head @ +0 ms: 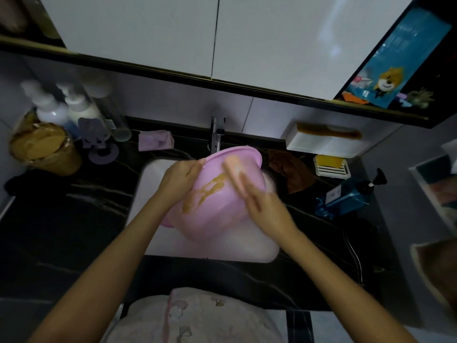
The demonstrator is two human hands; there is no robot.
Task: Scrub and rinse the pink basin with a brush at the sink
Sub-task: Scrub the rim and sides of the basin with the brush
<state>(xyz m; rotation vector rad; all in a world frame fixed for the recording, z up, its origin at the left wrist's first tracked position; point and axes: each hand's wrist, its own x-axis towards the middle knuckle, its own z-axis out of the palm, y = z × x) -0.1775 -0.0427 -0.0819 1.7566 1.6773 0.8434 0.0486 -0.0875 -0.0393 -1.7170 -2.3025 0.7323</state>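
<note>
I hold the pink basin (217,211) tilted over the white sink (153,194), its outer side facing me. A brown smear (205,191) runs across that side. My left hand (180,177) grips the basin's rim on the left. My right hand (267,209), blurred by motion, presses a pale peach brush (233,167) against the basin's upper right side. The faucet (216,137) stands just behind the basin's far rim; I cannot tell whether water is running.
On the black counter, pump bottles (54,107) and a brown tub (42,147) stand at the left and a pink cloth (155,141) lies by the faucet. On the right are a brown cloth (291,172), a soap dish (330,164) and a blue pump bottle (351,194).
</note>
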